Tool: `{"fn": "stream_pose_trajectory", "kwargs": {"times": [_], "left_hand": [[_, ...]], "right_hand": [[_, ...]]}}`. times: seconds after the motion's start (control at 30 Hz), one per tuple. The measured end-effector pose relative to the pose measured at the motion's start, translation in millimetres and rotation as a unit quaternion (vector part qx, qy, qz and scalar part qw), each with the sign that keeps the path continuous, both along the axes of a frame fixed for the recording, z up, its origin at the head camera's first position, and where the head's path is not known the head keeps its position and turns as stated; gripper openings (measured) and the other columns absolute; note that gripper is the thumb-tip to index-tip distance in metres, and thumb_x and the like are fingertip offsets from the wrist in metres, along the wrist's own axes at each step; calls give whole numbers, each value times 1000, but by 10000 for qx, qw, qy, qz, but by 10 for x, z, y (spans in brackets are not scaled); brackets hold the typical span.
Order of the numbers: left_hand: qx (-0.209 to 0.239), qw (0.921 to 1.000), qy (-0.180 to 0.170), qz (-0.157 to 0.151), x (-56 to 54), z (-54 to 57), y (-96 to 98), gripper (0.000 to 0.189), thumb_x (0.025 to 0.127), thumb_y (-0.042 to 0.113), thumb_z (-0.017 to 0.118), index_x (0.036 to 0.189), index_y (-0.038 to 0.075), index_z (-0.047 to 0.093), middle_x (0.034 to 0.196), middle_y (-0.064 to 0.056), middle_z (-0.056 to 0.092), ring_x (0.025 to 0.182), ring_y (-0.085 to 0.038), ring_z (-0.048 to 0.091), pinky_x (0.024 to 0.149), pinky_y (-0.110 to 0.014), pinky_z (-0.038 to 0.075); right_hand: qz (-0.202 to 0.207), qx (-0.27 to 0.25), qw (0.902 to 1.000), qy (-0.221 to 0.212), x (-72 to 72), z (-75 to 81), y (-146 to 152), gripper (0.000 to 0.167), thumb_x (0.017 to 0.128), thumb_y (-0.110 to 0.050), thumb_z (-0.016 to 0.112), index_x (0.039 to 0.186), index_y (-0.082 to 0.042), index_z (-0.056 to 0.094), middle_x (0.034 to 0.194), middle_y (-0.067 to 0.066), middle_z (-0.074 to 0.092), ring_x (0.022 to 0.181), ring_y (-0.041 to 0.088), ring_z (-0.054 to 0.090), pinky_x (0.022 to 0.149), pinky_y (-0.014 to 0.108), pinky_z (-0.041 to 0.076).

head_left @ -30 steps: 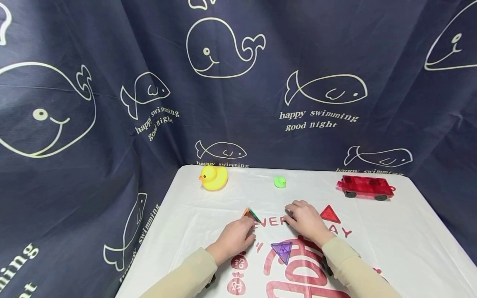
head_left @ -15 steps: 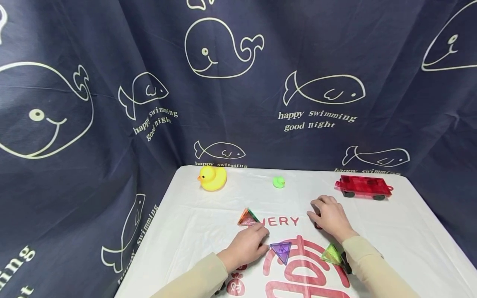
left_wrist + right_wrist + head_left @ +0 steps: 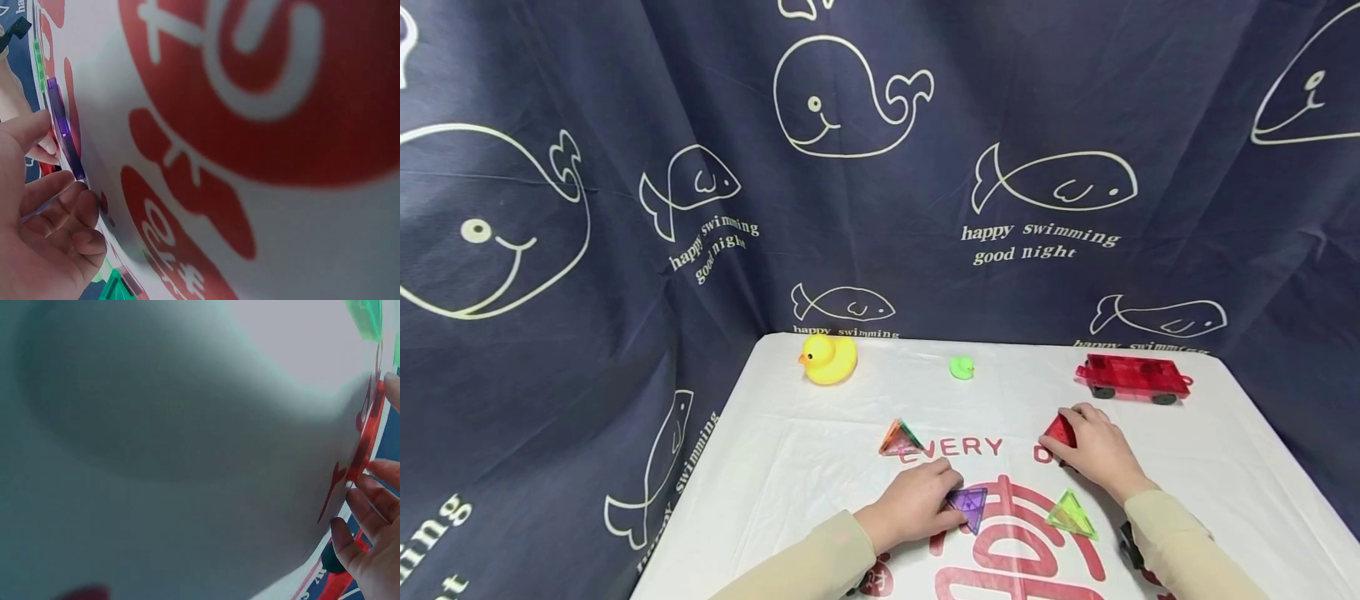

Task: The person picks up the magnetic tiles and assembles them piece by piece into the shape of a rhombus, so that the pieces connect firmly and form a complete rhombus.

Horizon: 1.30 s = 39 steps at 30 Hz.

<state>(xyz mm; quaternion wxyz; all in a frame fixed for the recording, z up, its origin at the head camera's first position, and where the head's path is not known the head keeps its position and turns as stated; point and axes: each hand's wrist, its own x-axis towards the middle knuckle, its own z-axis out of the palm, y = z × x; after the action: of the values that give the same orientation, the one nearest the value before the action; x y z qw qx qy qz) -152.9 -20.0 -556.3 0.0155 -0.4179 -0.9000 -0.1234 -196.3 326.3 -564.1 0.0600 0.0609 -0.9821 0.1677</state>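
Note:
In the head view my left hand is at the left corner of a purple triangular magnetic tile, pinching it between thumb and forefinger; the left wrist view shows the tile edge-on, lying on the tablecloth. To the right, my right hand grips a red triangular magnetic tile, partly hidden by the fingers. That tile spans from thumb to forefinger in the right wrist view. A yellow-green triangular tile lies between the hands. Orange and green triangular tiles stand leaning together beyond my left hand.
Along the back of the white-covered table sit a yellow rubber duck, a small green duck and a red wheeled toy car base. A dark curtain hangs behind the table.
My left hand has moved right from the leaning tiles to the purple tile. My right hand has moved right to the red tile and taken hold of it, uncovering the yellow-green tile.

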Motion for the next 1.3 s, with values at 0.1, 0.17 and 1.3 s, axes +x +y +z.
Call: {"fn": "stream_pose_trajectory", "kwargs": {"times": [0.1, 0.17, 1.3], "left_hand": [[-17, 9999, -61, -92, 6, -18, 26, 47, 92, 55, 74, 121, 18, 70, 101, 11, 56, 79, 2, 49, 70, -16, 45], [-39, 9998, -93, -148, 11, -19, 43, 50, 91, 58, 74, 122, 19, 70, 102, 11, 55, 79, 2, 49, 70, -16, 44], [-297, 9995, 51, -14, 0, -74, 93, 57, 86, 61, 75, 124, 20, 67, 101, 10, 51, 80, -1, 46, 65, -18, 42]], "right_hand": [[-1, -15, 10000, 30, 18, -10, 55, 84, 85, -54, 82, 132, 12, 61, 116, 28, 59, 101, 43, 56, 86, 62, 51], [-21, -24, 10000, 10, 23, -21, 82, 85, 85, -56, 81, 132, 12, 61, 112, 26, 60, 98, 40, 56, 84, 60, 51], [72, -193, 9997, 146, 21, -38, -139, 76, 85, -49, 84, 130, 9, 64, 105, 20, 59, 91, 34, 56, 77, 52, 53]]}}
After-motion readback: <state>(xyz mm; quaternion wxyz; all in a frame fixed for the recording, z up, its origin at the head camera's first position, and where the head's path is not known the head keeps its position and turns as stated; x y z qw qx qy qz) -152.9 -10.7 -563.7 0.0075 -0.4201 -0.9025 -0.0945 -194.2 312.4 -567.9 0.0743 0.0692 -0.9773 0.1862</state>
